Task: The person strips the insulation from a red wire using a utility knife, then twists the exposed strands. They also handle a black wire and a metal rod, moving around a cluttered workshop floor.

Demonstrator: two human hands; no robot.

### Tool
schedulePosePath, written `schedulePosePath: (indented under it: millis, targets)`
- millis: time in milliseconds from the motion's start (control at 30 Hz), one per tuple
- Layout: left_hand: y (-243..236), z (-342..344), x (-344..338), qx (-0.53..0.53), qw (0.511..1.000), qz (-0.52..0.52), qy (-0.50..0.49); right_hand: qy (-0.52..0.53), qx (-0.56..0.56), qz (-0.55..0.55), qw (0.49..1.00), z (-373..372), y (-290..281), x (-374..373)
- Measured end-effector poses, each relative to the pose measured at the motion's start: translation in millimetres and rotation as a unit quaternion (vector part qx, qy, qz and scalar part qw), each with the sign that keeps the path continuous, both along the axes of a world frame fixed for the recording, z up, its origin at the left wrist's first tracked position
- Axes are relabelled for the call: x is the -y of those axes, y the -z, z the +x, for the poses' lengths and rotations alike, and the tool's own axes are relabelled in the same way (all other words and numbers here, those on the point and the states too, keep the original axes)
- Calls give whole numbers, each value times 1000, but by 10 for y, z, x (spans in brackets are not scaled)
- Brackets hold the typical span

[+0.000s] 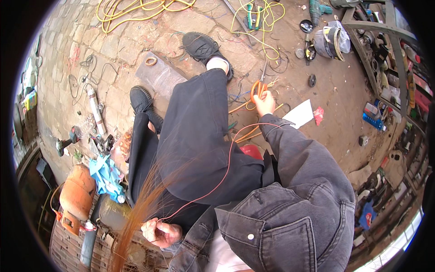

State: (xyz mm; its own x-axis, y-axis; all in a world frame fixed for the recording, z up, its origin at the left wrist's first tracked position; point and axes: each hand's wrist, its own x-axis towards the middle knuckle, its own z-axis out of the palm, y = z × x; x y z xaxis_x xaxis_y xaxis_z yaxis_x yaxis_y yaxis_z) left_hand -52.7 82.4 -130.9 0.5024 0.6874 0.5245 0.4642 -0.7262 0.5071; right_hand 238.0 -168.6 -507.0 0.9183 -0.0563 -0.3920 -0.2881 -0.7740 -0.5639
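My right hand (265, 103) is reached out beyond my knee, its fingers on the orange-handled scissors (256, 89), whose blades point away from me over the ground. Low in the view, close to my body, my left hand (161, 232) pinches a thin red wire (225, 174). From those fingers the wire runs slackly over my dark trousers and up to my right forearm. Orange-yellow cable (248, 134) lies under and beside my right hand. A white sheet of paper (299, 113) rests on the ground right of that wrist.
Yellow cord (136, 10) lies coiled at the far left. Beside my shoes is a flat board (159, 75) with a tape roll (151, 60). An orange gas cylinder (78, 192) stands at left near a blue cloth (107, 177). A bucket (329, 43) and cluttered shelves are at right.
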Motion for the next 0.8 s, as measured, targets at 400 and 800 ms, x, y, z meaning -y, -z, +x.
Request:
schedulePosePath:
  millis: [400, 800]
  targets:
    - [-20, -54, -8, -30, 999, 26, 17, -126, -33, 42, 991, 319, -56, -167]
    - [-135, -62, -64, -63, 996, 17, 59, -213, -50, 36, 975, 97, 457, -355]
